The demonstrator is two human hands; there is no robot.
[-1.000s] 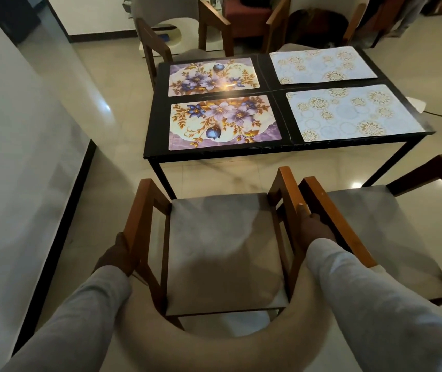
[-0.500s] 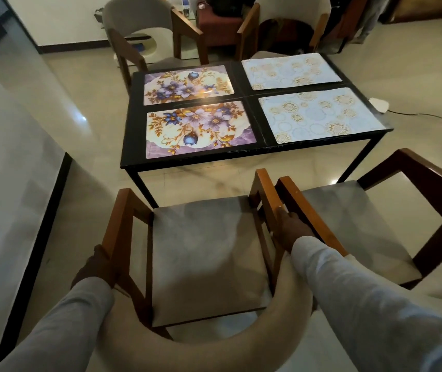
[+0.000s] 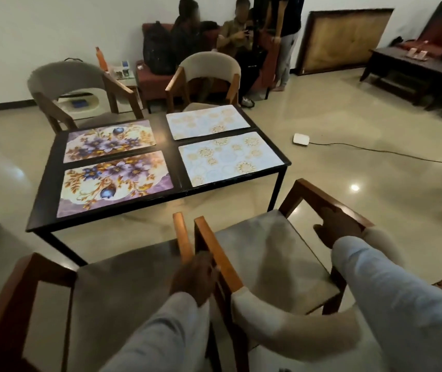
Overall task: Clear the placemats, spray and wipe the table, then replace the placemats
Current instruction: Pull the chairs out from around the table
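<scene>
Black table top [image 3: 45,183], smooth with a soft sheen, on thin dark metal-looking legs. Four placemats: two floral ones [image 3: 113,183] glossy like plastic, two pale ones [image 3: 230,157] more matt. Chair arms [image 3: 215,253] of varnished orange-brown wood; seat [image 3: 265,253] of grey matt cloth. Floor [image 3: 375,162] of polished, mirror-like tile.

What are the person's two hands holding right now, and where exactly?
Both hands grip the right-hand wooden chair with a grey seat: the left hand on its left armrest, the right hand on its right armrest.
</scene>
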